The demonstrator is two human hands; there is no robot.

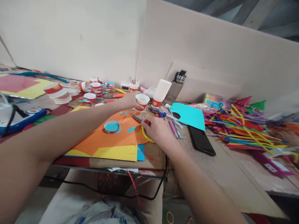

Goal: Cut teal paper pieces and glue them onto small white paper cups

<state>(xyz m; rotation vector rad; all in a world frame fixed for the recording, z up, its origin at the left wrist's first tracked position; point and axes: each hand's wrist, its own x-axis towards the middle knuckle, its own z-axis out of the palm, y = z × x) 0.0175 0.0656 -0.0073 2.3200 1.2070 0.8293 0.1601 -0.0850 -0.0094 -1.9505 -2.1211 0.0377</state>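
Note:
My left hand (130, 101) reaches across the table, its fingers closed on the side of a short white-and-red paper cup (142, 100). Just below and to the right, my right hand (157, 128) is closed over a pair of scissors (136, 118); a blade points left and part of the yellow handle shows under the palm. Orange paper (98, 140) lies beneath, bearing a cut-down cup ring (112, 127) with blue inside and a small blue paper cutout (131, 129). A tall stack of paper cups (161, 93) leans behind the right hand, beside a blue glue gun (158, 112).
A dark bottle (175, 87) stands by the wall. Cyan paper with a cutout hole (189, 115) overlaps a black phone (201, 140). Colourful pipe cleaners (247, 127) heap at right, near another person's hand (288, 137). Several cut cups (90, 97) sit at left. A black cable (140, 196) hangs in front.

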